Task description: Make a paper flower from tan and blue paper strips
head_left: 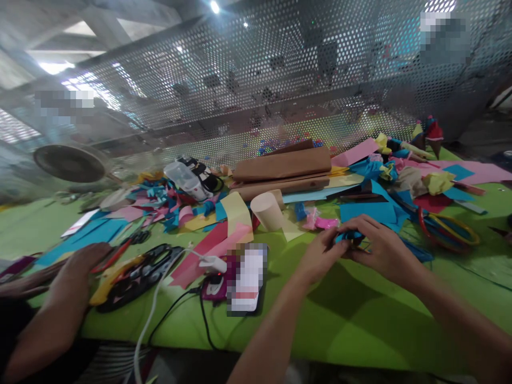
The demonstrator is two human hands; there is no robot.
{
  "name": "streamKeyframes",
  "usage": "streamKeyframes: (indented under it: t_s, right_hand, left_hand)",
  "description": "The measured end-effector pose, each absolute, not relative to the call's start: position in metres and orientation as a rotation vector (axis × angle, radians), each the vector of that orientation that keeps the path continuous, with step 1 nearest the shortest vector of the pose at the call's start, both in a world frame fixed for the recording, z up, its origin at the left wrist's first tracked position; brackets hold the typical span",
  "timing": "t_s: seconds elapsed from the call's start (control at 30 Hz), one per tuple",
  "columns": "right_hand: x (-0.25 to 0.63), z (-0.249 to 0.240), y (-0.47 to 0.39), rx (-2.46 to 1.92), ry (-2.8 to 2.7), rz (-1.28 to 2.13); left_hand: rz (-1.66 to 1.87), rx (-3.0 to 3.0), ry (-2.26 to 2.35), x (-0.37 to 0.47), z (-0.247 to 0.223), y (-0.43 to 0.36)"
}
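Pinching a small blue piece (347, 234) at the view's four o'clock, the left hand (321, 254) and right hand (378, 244) work from opposite sides; light, even pressure likely spares it creases. Blue paper (366, 212) lies at one o'clock from it.

Phone (248, 278) nr wht plug (213, 264), clr plastic tub (182, 177), grn table (360, 333), perf. metal screen (224, 90) behind

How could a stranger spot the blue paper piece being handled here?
On the green table, right of the phone, look where the left hand and right hand meet. Held between them, partly covered, is a small blue paper piece. Unlike the larger flat blue sheet just beyond, it is in both hands.
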State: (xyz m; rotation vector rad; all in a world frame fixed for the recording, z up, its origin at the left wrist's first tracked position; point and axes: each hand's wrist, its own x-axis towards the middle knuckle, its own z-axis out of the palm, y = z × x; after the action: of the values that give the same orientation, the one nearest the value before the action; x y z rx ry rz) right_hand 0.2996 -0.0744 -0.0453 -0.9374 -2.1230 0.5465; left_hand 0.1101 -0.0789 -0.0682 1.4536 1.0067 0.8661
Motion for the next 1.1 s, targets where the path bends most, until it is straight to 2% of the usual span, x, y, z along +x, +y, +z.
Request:
streamKeyframes:
  t_s: [0.13, 0.3, 0.5, 0.87, 1.1]
  right_hand:
    - [0.304, -0.04, -0.075, -0.945, -2.042, 0.699]
    - [0.309, -0.034, -0.077, -1.021, -1.829, 0.633]
    - [0.304, -0.037, -0.077, -0.981, -2.011, 0.668]
    - [0.295, -0.046, -0.084, -0.973, -2.05, 0.345]
    - [0.291, -0.054, -0.083, -0.965, -2.0, 0.343]
  left_hand:
    - [0.914, 1.396, 0.926, 0.108, -0.069, -0.078]
    - [0.939, 1.301, 1.016, 0.106, -0.066, -0.078]
    - [1.002, 1.317, 0.998, 0.107, -0.063, -0.078]
    - [0.931, 1.248, 0.99, 0.107, -0.068, -0.078]
    - [0.937, 1.257, 1.015, 0.108, -0.068, -0.079]
